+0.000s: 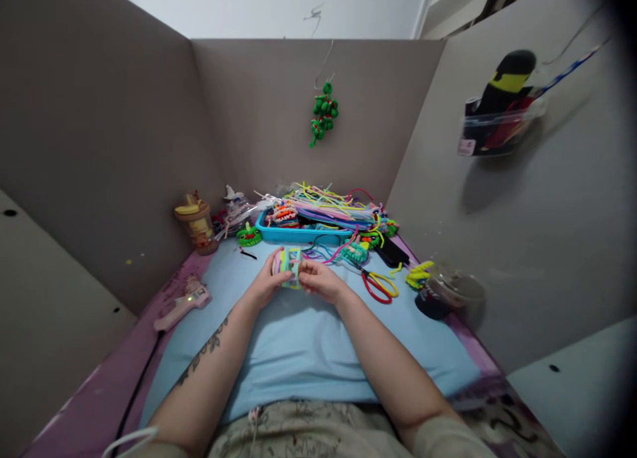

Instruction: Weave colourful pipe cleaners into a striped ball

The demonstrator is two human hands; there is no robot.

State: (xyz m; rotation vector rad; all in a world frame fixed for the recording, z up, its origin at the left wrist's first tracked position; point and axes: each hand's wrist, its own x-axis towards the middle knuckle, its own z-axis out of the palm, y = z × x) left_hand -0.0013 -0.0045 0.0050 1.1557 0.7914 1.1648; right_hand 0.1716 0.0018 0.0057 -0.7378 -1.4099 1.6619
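Grey partition walls box in your tabletop, where a light blue mat (298, 342) lies. Above its far half, your left hand (265, 285) and right hand (322, 283) both close their grip on a pastel woven piece (289, 264), held between them. Just beyond sits a blue tray (298, 235) of pipe cleaners; scissors (379, 287) lie right of your hands, a pink glue gun (182, 305) left.

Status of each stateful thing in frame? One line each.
Pastel striped pipe-cleaner piece: held between both hands.
Left hand: closed on the piece.
Right hand: pinching the piece.
Pink glue gun: lying on its side, green light lit.
Blue plastic tray: heaped with pipe cleaners.
Red-and-yellow-handled scissors: lying flat, blades unclear.
Clear lidded cup with dark contents: upright, lid on.
Green pipe-cleaner ornament: hanging from a wire hook.
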